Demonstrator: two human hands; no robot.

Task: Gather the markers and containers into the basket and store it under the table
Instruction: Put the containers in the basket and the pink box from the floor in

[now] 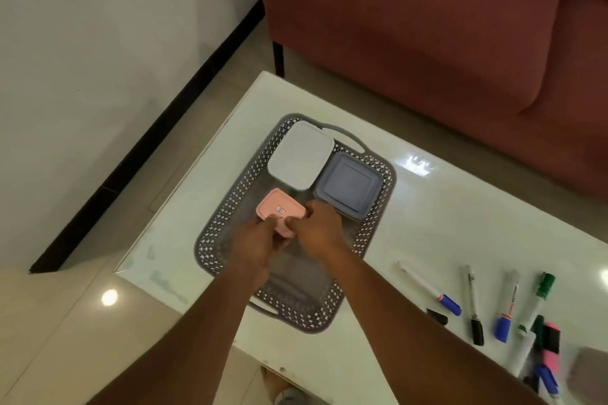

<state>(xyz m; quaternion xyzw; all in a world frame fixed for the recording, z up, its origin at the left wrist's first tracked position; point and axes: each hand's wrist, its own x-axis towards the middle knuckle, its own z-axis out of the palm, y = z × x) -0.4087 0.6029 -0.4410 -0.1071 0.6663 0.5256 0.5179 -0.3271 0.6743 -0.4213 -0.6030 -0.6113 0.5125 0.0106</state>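
The glossy white table point(427, 207) carries everything, and the grey lattice basket point(210, 233) lies right under the grip, its long axis running away from the person, with a handle at each end

Beyond the grip, at the far end of the basket, the white container point(301, 154) sits with the blue container point(348, 186) just to its right, the two touching or nearly so

The pink container point(279, 209) is in the grip itself: the left hand point(255, 246) pinches its near left edge and the right hand point(317, 228) curls round its near right corner, both closed on it and leaving no gap. It hangs low over the free floor in the left half of the basket, just short of the white one. Whether its base is on the floor yet, I cannot tell

The markers point(472, 299) lie outside the basket, well apart from the grip, off to its right and back towards the body. They are fanned loosely, their long axes pointing roughly away from the person. Once the pink box is let go, I judge the right hand the nearer one for them, and it would meet each barrel crosswise
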